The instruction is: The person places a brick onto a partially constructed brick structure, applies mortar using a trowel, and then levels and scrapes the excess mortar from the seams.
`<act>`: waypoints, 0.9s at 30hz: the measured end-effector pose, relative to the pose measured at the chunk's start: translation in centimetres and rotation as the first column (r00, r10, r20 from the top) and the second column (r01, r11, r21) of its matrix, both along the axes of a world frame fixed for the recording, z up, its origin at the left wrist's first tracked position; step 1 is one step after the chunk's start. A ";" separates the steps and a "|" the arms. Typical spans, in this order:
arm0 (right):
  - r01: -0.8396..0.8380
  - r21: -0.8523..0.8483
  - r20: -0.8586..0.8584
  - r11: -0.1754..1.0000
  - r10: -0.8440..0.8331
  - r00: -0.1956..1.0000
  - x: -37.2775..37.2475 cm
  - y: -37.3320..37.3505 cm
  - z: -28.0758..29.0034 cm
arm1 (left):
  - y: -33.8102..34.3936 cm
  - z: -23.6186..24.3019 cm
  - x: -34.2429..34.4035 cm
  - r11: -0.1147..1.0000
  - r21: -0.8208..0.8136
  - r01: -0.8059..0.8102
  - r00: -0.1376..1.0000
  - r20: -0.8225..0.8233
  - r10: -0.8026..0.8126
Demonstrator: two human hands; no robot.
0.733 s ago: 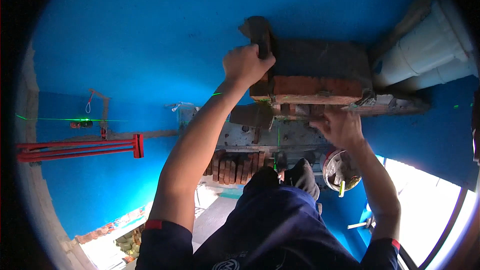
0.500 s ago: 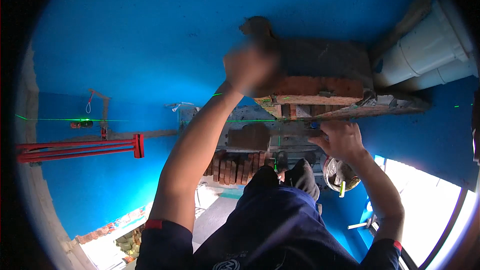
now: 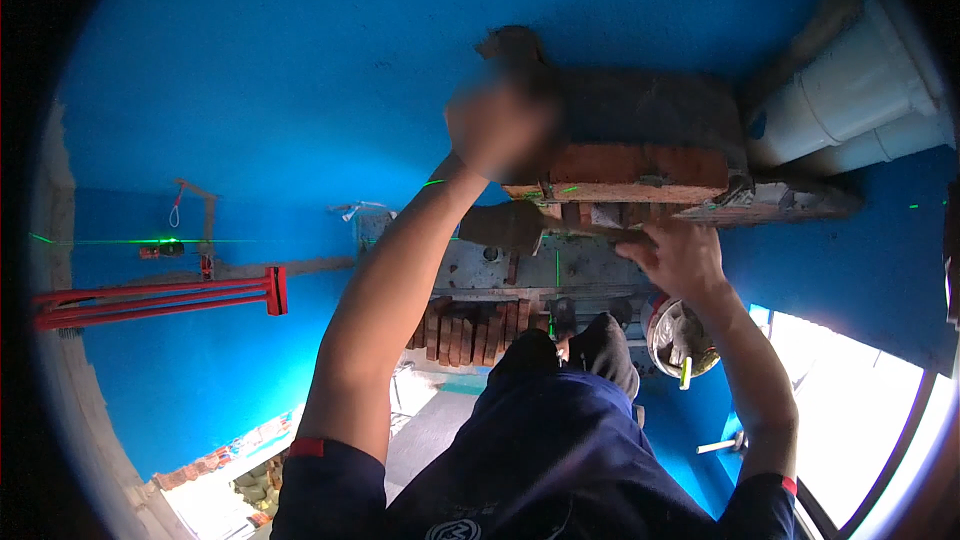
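My left hand (image 3: 503, 127) reaches up to the left end of a raised course of red bricks (image 3: 640, 170). It is blurred, so its fingers cannot be made out. Dark grey mortar (image 3: 645, 100) covers the top of this brickwork beside the blue wall. My right hand (image 3: 680, 258) is closed round the handle of a trowel. The trowel's broad, dark blade (image 3: 503, 228) points left, just below the front face of the bricks and near my left forearm.
A row of loose bricks (image 3: 470, 332) lies below, left of my feet. A bucket (image 3: 683, 338) stands under my right forearm. Pale pipes (image 3: 860, 90) run along the right corner. A red folded frame (image 3: 160, 298) is at left, and green laser lines cross the scene.
My right hand has raised the trowel, bringing its blade up close under the brick course. The left hand stays at the left end of the bricks.
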State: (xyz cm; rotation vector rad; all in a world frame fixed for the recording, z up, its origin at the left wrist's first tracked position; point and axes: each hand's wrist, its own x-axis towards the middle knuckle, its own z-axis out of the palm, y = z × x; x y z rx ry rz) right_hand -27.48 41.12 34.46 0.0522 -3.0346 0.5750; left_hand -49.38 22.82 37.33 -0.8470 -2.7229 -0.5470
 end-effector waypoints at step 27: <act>-0.040 -0.037 -0.037 0.999 0.038 0.999 -1.4 -0.1 0.6 | -0.5 -0.4 -0.4 0.999 0.016 0.034 0.999 -0.006 -0.034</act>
